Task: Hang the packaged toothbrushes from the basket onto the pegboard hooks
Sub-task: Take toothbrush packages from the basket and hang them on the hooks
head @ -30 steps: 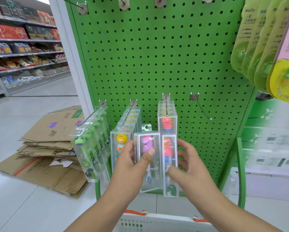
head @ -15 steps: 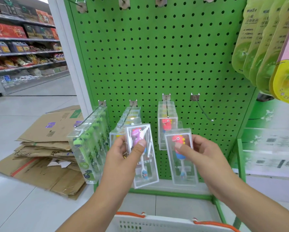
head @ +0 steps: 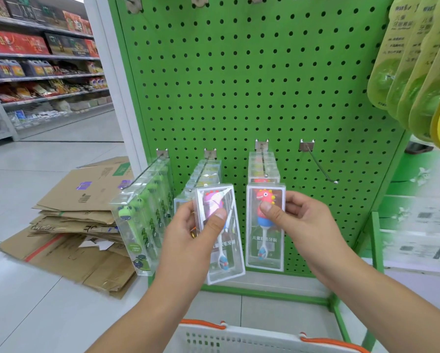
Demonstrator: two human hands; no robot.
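Pegboard (head: pixel 239 85) fills the view, bare holes above the lower hooks; the rightmost hook (head: pixel 318 163) hangs free. Left hand (head: pixel 188 235) pinches the purple toothbrush pack (head: pixel 229 250), long axis upright, top tilted left, before the second hook's packs. Right hand (head: pixel 297 222) pinches the red toothbrush pack (head: pixel 264 240), upright, just below the third hook's tip. White basket (head: pixel 239 337) sits at the bottom edge.
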